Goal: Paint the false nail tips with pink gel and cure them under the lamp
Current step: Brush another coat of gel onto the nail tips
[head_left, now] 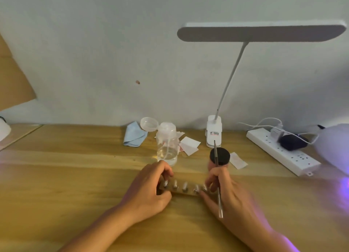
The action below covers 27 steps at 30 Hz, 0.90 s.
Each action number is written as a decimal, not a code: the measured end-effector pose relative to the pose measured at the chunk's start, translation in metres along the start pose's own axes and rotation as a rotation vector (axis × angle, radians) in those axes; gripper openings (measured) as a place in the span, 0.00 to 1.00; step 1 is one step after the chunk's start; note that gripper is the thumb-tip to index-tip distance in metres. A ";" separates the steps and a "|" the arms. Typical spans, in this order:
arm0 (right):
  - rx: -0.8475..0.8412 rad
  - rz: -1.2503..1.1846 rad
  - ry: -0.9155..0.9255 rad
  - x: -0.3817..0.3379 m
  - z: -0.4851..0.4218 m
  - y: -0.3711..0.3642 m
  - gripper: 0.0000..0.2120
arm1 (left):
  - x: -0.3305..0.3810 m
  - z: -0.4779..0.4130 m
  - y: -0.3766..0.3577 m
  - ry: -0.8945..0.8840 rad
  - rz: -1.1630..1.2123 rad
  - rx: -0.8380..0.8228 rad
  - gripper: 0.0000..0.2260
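Writing: small red-and-black label on clip base of desk lamp (214, 133), too blurred to read. Five pale, glossy nail tips (184, 185) stand in row on holder strip (184, 192), flat on table (75, 176), mid-front, just before clear bottle (167, 144) and black-lidded jar (220, 156). Left hand (149, 187) pinches strip's left end, fingers curled. Right hand (226, 193) grips thin brush (218, 178), fingertips touching strip's right end. Power strip (283, 151) and violet-glowing curing lamp (334, 148) sit well apart at right edge.

We sit at a wooden desk (75, 176) against a plain wall (94, 44). It looks like a little nail corner at home. We see a clip-on desk light (262, 33), a power strip (279, 153) and a purple-glowing nail lamp (334, 146).
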State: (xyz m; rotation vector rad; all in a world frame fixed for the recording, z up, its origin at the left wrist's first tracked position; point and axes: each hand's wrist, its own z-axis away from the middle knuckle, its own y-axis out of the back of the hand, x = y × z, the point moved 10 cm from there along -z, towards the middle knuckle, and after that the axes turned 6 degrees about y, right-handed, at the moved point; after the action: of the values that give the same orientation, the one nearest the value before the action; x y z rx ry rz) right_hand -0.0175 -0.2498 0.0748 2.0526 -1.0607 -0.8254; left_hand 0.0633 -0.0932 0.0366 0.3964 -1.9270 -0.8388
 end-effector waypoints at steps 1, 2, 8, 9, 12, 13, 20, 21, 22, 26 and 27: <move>0.004 -0.008 0.001 0.000 0.000 0.000 0.16 | 0.001 0.000 -0.001 -0.010 -0.003 -0.001 0.15; 0.005 -0.011 0.001 0.001 0.000 -0.001 0.16 | 0.001 -0.001 -0.001 -0.015 -0.006 -0.002 0.14; -0.013 -0.001 0.034 -0.001 0.001 -0.005 0.16 | 0.005 -0.001 -0.004 -0.018 -0.036 -0.040 0.11; 0.007 0.024 0.037 -0.003 0.001 -0.001 0.16 | 0.005 0.000 -0.004 -0.015 -0.039 -0.055 0.10; 0.046 0.037 0.008 -0.005 0.000 0.007 0.20 | 0.008 0.003 -0.011 0.002 -0.143 -0.144 0.11; 0.060 0.030 0.002 -0.005 0.001 0.009 0.20 | 0.009 0.004 -0.012 0.015 -0.182 -0.174 0.13; 0.226 -0.107 -0.105 0.009 0.014 0.024 0.13 | 0.033 0.031 -0.035 0.135 0.018 -0.737 0.33; 0.279 -0.163 -0.141 0.015 0.017 0.028 0.12 | 0.037 0.031 -0.034 0.118 0.064 -0.757 0.29; 0.336 -0.207 -0.171 0.020 0.019 0.032 0.13 | 0.036 0.027 -0.030 0.113 0.097 -0.709 0.23; 0.466 -0.275 -0.202 0.029 0.020 0.039 0.12 | 0.017 0.004 -0.027 0.173 0.180 -0.417 0.20; 0.470 -0.284 -0.193 0.029 0.019 0.038 0.10 | 0.019 0.003 -0.033 0.158 0.192 -0.414 0.22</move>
State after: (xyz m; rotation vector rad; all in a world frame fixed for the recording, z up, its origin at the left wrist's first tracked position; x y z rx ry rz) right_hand -0.0354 -0.2963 0.0877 2.6055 -1.1675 -1.0041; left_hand 0.0494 -0.1268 0.0249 0.0256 -1.5673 -1.0170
